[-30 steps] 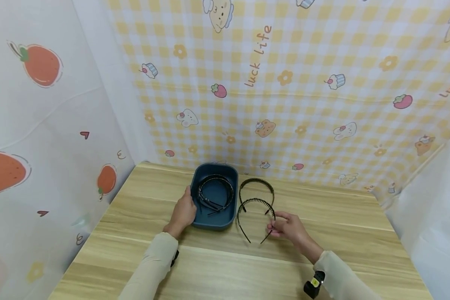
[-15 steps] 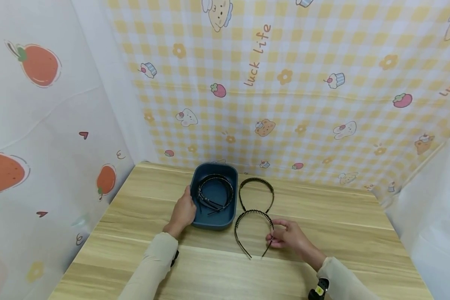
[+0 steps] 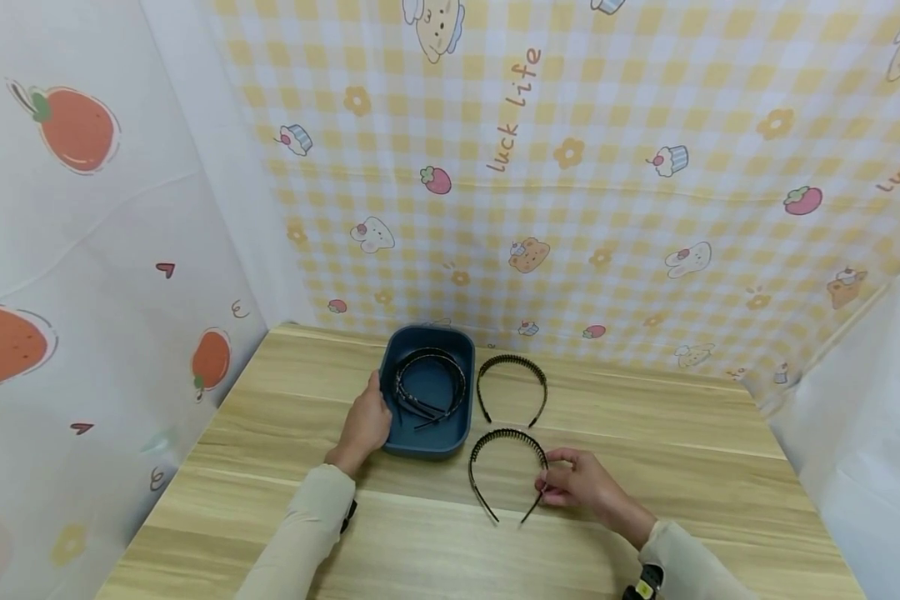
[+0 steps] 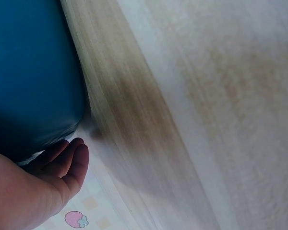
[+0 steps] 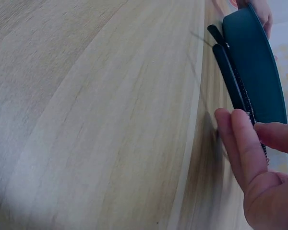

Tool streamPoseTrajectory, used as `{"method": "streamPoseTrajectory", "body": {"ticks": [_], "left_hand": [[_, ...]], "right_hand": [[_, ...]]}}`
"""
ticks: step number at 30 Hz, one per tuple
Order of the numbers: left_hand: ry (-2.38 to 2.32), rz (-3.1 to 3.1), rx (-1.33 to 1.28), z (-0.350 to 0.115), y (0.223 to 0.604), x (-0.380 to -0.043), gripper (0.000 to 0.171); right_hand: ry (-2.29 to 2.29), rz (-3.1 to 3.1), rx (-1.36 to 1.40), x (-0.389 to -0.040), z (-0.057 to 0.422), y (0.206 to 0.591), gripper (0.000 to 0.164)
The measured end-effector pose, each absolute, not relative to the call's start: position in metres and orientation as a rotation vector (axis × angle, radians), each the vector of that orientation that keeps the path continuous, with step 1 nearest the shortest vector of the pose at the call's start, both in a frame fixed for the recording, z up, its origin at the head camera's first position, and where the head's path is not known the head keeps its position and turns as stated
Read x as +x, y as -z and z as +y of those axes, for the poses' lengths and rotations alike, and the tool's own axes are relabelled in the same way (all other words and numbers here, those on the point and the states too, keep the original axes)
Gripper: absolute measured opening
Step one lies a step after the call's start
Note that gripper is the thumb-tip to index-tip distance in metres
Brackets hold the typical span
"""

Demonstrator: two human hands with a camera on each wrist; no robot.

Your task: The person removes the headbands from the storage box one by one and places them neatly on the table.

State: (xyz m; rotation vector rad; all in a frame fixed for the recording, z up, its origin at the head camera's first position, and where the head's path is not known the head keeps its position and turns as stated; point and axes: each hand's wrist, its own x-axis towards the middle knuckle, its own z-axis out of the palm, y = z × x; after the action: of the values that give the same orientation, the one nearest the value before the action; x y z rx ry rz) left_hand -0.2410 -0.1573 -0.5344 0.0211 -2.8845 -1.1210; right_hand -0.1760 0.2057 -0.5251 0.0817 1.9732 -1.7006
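Observation:
My left hand grips the left side of a dark blue rectangular bin on the table. In the left wrist view, its fingers curl against the bin's outer wall. Several dark headbands lie in the bin, overlapping. My right hand pinches one leg of a black toothed headband between thumb and fingers. In the right wrist view, this headband appears nearly edge-on, just above the table. A second toothed headband lies behind it, right of the bin.
The wood-grain table backs onto a yellow checked curtain. White printed cloth stands along the left side, and another white cloth closes off the right. A small black device sits on the right wrist.
My right hand has drawn its headband toward me, so it now stands apart from the one behind, which it overlapped before. The left hand and bin have stayed put.

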Motion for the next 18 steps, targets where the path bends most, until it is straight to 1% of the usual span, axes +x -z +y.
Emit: {"method": "streamPoseTrajectory", "body": {"ticks": [5,14,18], "left_hand": [[1.127,-2.88,0.022,-0.157,0.534,-0.241,0.059],[1.129,-2.881,0.029,-0.157,0.533,-0.241,0.058],[1.141,-2.892,0.04,-0.157,0.535,-0.242,0.059]], "right_hand": [[1.657,2.004,0.089,-0.175,0.204,0.521,0.05],[1.468,2.158,0.075,-0.175,0.204,0.51,0.048],[1.411,2.216,0.116,-0.175,0.203,0.507,0.041]]}}
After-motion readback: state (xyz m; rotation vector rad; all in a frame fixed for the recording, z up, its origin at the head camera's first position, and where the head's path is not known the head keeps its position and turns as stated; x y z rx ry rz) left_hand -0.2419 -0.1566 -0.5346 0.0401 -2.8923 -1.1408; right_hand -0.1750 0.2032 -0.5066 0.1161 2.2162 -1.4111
